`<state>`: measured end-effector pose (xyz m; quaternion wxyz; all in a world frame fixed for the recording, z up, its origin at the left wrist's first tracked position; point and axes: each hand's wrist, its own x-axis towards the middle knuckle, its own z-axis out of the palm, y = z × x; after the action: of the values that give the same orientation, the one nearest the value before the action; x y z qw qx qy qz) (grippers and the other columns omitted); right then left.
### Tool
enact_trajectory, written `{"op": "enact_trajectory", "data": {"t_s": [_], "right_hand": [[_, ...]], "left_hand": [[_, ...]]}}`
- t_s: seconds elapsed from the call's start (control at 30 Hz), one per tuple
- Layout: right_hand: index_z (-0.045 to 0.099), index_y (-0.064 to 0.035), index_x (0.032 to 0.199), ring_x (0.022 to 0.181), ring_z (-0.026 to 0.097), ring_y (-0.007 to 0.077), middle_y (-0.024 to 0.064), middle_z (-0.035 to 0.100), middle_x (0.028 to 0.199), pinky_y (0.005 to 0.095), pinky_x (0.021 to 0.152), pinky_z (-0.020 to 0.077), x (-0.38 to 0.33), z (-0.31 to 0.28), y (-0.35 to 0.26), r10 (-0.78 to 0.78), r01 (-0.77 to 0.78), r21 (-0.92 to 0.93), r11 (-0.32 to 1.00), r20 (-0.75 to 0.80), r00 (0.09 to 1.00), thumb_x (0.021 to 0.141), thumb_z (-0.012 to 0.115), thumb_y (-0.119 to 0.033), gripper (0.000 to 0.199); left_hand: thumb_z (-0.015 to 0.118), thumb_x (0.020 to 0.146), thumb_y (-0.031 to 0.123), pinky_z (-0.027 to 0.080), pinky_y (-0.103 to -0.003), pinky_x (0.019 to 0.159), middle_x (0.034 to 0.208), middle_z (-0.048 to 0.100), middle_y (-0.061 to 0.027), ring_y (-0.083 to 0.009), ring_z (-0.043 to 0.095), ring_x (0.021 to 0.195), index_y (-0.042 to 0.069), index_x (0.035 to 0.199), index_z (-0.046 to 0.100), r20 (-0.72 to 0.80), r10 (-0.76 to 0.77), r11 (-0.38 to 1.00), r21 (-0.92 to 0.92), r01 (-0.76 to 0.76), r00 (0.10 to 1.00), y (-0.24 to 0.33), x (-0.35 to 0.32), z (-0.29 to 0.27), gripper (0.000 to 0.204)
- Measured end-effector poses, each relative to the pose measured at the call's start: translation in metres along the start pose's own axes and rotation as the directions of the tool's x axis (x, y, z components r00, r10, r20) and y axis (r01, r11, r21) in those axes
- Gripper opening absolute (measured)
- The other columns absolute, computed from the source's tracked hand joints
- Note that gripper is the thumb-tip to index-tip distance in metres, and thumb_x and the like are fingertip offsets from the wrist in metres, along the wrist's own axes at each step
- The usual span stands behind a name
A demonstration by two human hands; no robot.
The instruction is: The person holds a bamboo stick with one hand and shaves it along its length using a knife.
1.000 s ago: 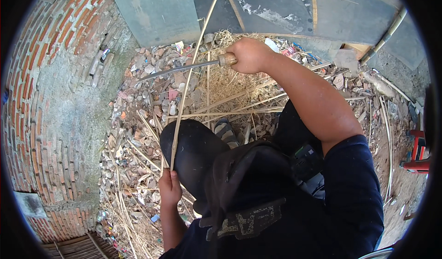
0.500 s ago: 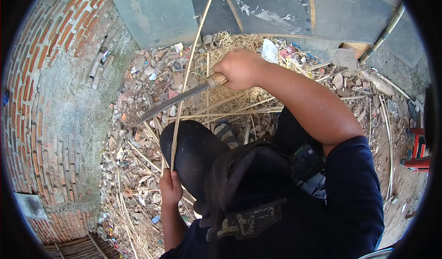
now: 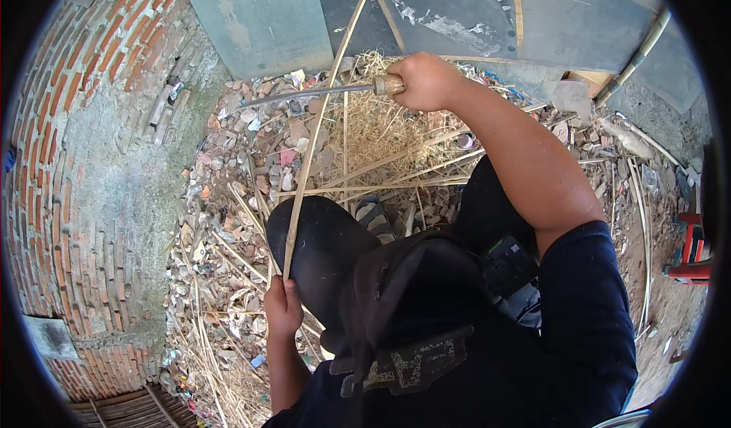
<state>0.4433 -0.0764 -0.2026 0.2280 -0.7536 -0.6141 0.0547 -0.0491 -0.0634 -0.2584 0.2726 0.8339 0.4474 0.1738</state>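
While both hands are loaded, status as follows:
left hand: my left hand (image 3: 282, 306) is fisted tight round the lower end of the bamboo strip (image 3: 316, 135), low by my left knee (image 3: 320, 237).
right hand: my right hand (image 3: 426, 81) is fully closed on the wooden handle of the long knife (image 3: 320, 93), arm stretched forward.
strip position: slat runs up and away from my left fist, slightly tilted right, top end reaching the grey wall panel (image 3: 259, 17) in view.
blade position: blade lies roughly level, pointing left, and crosses the strip high up; looks to be at or touching the strip, can't tell if it bites.
step, my read: shaving or splitting the strip with the blade.
doing it well: keep the left grip locked so the slat doesn't twist; hold a shallow blade angle and follow the grain, else it likely digs in and snaps the strip.
safety: stroke away from the left fist and knee; wrist stiff.
ground: bamboo offcuts and straw (image 3: 381, 135) over rubble, sandalled foot (image 3: 375, 216) among them; footing looks loose.
left side: curved brick wall (image 3: 84, 169), near.
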Motion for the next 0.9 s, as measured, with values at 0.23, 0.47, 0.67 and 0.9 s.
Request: {"op": "enact_trajectory", "data": {"t_s": [0.23, 0.47, 0.67, 0.9], "right_hand": [[0.069, -0.0084, 0.085, 0.081, 0.070, 0.0356, 0.0159, 0.070, 0.080, 0.0480, 0.076, 0.0562, -0.005, 0.002, -0.027, -0.094, 0.093, 0.019, 0.995, 0.057, 0.994, 0.076, 0.071, -0.021, 0.015], [0.069, -0.0102, 0.086, 0.084, 0.070, 0.0354, 0.0147, 0.070, 0.081, 0.0489, 0.078, 0.0556, -0.007, 0.002, -0.048, -0.207, 0.225, -0.102, 0.969, 0.161, 0.965, 0.073, 0.070, -0.019, 0.016], [0.068, -0.0059, 0.085, 0.081, 0.069, 0.0378, 0.0170, 0.069, 0.079, 0.0495, 0.077, 0.0553, 0.001, 0.009, -0.009, -0.097, 0.097, 0.008, 0.995, 0.071, 0.993, 0.074, 0.070, -0.020, 0.018], [0.071, -0.0058, 0.101, 0.096, 0.069, 0.0374, 0.0186, 0.071, 0.095, 0.0503, 0.085, 0.0556, -0.003, -0.003, -0.026, 0.008, -0.005, -0.019, 1.000, 0.149, 0.989, 0.075, 0.068, -0.020, 0.029]], "left_hand": [[0.046, 0.107, 0.035, 0.038, -0.038, 0.051, 0.059, 0.049, -0.0117, -0.0202, 0.048, 0.053, 0.000, 0.081, 0.047, 0.003, 0.001, 1.000, -0.007, -0.001, 1.000, -0.005, 0.000, 0.002, 0.043], [0.046, 0.107, 0.034, 0.038, -0.037, 0.052, 0.059, 0.051, -0.0112, -0.0200, 0.050, 0.054, 0.000, 0.083, 0.049, -0.010, -0.002, 1.000, -0.008, 0.002, 1.000, -0.006, 0.000, 0.003, 0.042], [0.047, 0.106, 0.034, 0.038, -0.038, 0.051, 0.059, 0.051, -0.0113, -0.0208, 0.050, 0.053, 0.000, 0.084, 0.050, -0.023, -0.010, 1.000, 0.012, 0.010, 1.000, -0.001, 0.001, 0.004, 0.041], [0.047, 0.106, 0.031, 0.037, -0.036, 0.050, 0.058, 0.048, -0.0095, -0.0174, 0.046, 0.053, 0.001, 0.081, 0.047, -0.035, 0.001, 1.000, 0.009, -0.001, 0.999, -0.002, -0.001, 0.004, 0.039]]}}
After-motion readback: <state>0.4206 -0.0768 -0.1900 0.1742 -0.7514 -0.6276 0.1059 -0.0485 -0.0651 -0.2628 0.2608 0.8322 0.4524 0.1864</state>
